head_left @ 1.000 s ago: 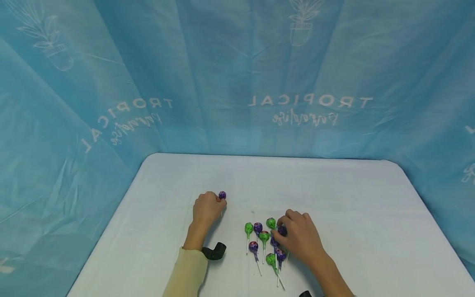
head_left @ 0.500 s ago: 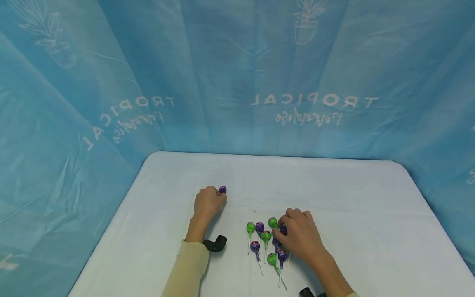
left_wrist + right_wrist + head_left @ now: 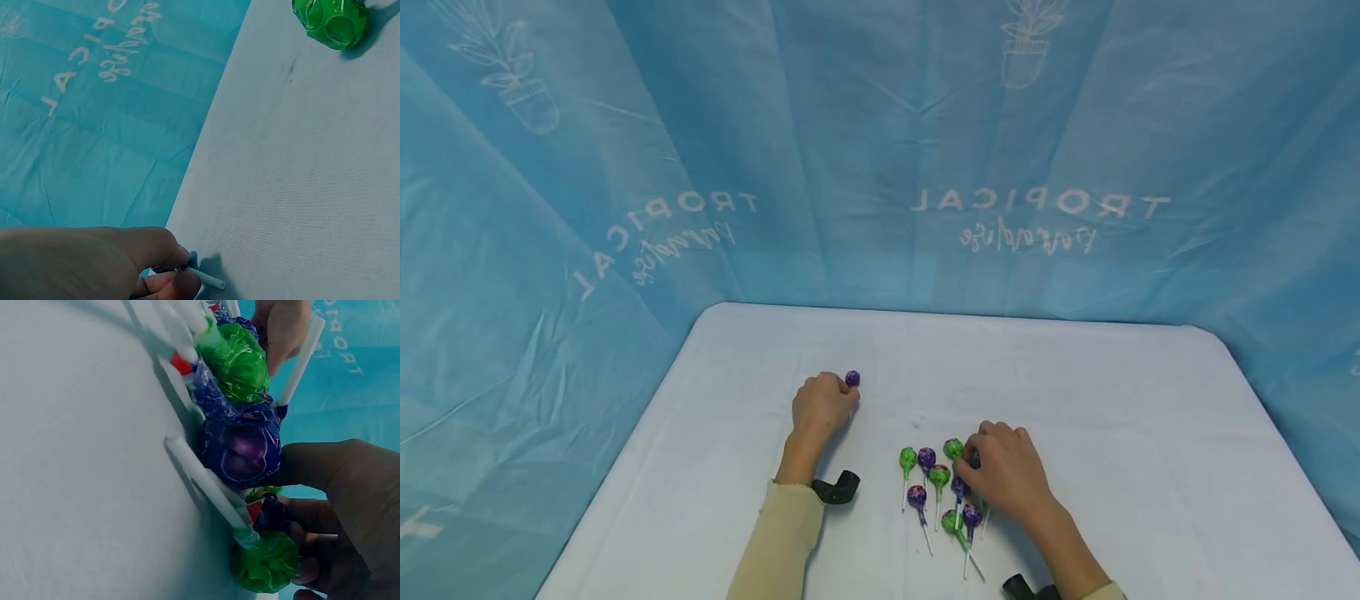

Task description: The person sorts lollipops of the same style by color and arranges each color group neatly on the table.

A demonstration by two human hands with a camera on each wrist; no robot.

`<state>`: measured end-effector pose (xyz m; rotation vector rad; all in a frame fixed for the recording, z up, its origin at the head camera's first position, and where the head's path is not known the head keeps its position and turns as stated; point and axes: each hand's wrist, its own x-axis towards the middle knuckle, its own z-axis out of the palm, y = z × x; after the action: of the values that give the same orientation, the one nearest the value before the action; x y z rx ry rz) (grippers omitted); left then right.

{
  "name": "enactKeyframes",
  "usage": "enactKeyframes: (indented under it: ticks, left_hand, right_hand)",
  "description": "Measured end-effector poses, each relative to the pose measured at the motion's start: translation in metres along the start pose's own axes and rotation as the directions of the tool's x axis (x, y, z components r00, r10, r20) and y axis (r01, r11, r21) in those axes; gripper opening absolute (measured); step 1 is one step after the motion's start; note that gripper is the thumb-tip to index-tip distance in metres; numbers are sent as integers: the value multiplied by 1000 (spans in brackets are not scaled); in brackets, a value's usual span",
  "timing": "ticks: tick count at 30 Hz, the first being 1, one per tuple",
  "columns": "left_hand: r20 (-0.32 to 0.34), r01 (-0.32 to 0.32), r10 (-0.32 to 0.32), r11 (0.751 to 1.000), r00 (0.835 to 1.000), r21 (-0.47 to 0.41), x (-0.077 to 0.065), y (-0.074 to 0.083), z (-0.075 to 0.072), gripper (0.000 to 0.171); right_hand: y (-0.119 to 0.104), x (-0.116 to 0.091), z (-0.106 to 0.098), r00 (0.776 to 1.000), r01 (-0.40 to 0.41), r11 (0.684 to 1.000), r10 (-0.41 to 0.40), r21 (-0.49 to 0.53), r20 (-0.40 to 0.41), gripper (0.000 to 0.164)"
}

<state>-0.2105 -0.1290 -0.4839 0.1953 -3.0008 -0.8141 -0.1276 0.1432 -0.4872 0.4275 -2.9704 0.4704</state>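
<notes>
Left hand (image 3: 820,406) is over the left-middle of the white table (image 3: 760,350), thumb and finger pinching a purple lollipop (image 3: 852,378); ball pokes out on the far side of the fingers, white stick (image 3: 207,279) shows past the fingertips in the left wrist view. Right hand (image 3: 1006,468) is at the far right of the lollipop pile, fingers bent around a dark purple lollipop (image 3: 975,460); can't tell if it's actually gripped or just touched. Green lollipop (image 3: 952,448) sits just left of that thumb and finger. Rest of the pile is mixed green and purple, between the hands and nearer than the left one: green one (image 3: 907,458) at far left, purple one (image 3: 917,496) nearer, another green one (image 3: 952,522) at the near end, stick angled near-right. Black band (image 3: 837,487) on left wrist. Blue curtain (image 3: 850,158) behind, mirrored lettering.
</notes>
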Motion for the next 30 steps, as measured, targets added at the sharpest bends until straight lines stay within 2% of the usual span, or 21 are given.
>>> enactKeyframes:
  ticks: [9,15,18,24,30]
  left_hand:
    - [24,19,-19,1000,1000,-2,-3,0,-1,25]
    - [17,-4,4,1000,1000,1,-2,-1,-2,24]
    - [18,-2,2,1000,1000,-3,-1,-1,-2,23]
    - [12,34,-34,999,999,14,-4,-3,-1,21]
    - [1,42,-42,999,999,12,-7,-4,0,24]
  right_hand:
    - [-1,3,0,1000,-24,1000,24,19,10,13]
    - [-2,2,1,999,-9,999,10,30,-31,14]
    - [-1,2,1,999,-17,999,18,42,-27,14]
    - [-1,1,3,999,-32,997,32,74,0,15]
    - [-1,0,4,998,-42,997,45,61,-37,14]
